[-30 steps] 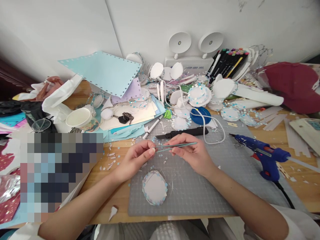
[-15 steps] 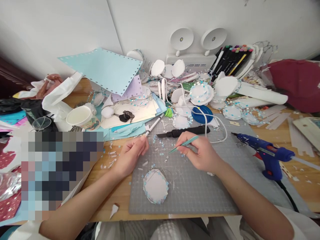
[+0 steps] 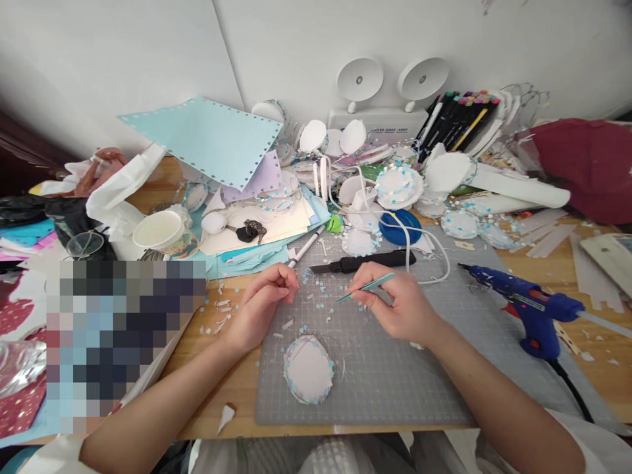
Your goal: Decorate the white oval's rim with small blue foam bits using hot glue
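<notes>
My right hand (image 3: 395, 303) pinches teal tweezers (image 3: 368, 287), their tip pointing left and down toward small blue paper bits scattered on the grey cutting mat (image 3: 395, 382). My left hand (image 3: 261, 299) rests at the mat's left edge with its fingers curled in; nothing shows in them. A white paper disc (image 3: 309, 368) edged with blue bits lies on the mat below and between both hands.
A black utility knife (image 3: 363, 262) and a white pen (image 3: 306, 247) lie just beyond my hands. A blue glue gun (image 3: 523, 304) sits at the right. Paper sheets, a paper cup (image 3: 158, 230), white discs, markers (image 3: 457, 118) and a red cap (image 3: 587, 164) crowd the back.
My hands were together holding the tweezers level. They have parted: the left drew back to the mat's edge, and the right tilted the tweezers' tip down toward the mat.
</notes>
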`<state>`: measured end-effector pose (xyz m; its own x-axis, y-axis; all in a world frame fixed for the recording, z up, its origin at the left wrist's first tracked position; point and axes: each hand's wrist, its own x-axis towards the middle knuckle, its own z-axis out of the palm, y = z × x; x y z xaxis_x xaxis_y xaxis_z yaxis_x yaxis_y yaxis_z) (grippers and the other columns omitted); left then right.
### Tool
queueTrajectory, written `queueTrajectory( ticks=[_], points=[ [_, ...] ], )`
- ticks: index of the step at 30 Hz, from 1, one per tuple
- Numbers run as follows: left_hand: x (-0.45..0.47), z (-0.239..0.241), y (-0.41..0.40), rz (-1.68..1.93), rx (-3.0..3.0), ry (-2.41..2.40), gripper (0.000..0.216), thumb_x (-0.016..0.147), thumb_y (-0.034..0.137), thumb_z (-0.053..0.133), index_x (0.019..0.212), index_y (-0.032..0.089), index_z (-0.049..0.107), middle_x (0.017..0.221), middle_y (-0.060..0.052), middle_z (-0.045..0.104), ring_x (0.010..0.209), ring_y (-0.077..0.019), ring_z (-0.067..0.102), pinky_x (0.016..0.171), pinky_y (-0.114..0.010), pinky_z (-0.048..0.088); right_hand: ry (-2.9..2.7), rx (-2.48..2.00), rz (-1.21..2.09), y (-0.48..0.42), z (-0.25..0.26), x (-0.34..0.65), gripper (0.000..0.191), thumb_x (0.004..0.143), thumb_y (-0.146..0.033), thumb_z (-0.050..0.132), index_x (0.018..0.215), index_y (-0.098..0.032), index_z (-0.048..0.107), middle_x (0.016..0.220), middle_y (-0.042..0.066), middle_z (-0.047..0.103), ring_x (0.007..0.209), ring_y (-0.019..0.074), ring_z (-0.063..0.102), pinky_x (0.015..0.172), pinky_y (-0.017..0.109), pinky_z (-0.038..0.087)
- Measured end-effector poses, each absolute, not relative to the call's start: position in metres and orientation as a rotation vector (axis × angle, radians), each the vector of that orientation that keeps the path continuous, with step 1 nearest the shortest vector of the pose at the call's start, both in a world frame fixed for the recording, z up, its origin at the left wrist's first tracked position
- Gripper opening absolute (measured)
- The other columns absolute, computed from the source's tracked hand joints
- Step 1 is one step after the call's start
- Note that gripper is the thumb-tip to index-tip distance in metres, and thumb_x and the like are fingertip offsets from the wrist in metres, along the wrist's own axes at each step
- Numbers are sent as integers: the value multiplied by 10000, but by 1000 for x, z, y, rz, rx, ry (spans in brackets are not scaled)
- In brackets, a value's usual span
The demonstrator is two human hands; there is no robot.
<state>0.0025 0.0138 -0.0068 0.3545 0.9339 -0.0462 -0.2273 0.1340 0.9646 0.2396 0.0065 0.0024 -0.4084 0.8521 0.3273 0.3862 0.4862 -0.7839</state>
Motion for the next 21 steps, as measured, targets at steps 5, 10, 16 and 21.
queueTrajectory(
  ticks=[5, 10, 16, 21],
  points=[
    [3, -8, 11, 914, 1200, 845, 109, 824, 215, 519, 860, 157, 604, 673, 1, 489, 656, -134, 413, 627, -263, 284, -2034, -998, 794, 6, 2, 239, 55, 872, -170, 518, 837, -207, 540, 729, 12, 567, 658, 135, 541, 597, 276, 419],
    [3, -8, 12, 922, 1204, 874, 113, 827, 224, 512, 837, 156, 601, 673, 2, 480, 668, -135, 416, 644, -261, 293, -2205, -1029, 763, 7, 0, 237, 62, 878, -171, 505, 831, -204, 528, 749, 14, 585, 664, 130, 553, 597, 264, 412],
    [3, -8, 12, 912, 1208, 897, 111, 826, 237, 525, 828, 159, 603, 671, 3, 480, 660, -137, 418, 635, -257, 297, -2035, -939, 719, 7, -3, 238, 65, 872, -156, 513, 852, -211, 541, 765, 31, 598, 698, 150, 562, 616, 292, 438],
    [3, -7, 12, 912, 1220, 914, 118, 831, 250, 540, 820, 156, 611, 673, 0, 483, 659, -136, 423, 638, -256, 311, -1991, -932, 711, 6, -2, 237, 78, 863, -141, 520, 856, -215, 545, 746, 25, 580, 689, 149, 553, 610, 294, 440]
  ],
)
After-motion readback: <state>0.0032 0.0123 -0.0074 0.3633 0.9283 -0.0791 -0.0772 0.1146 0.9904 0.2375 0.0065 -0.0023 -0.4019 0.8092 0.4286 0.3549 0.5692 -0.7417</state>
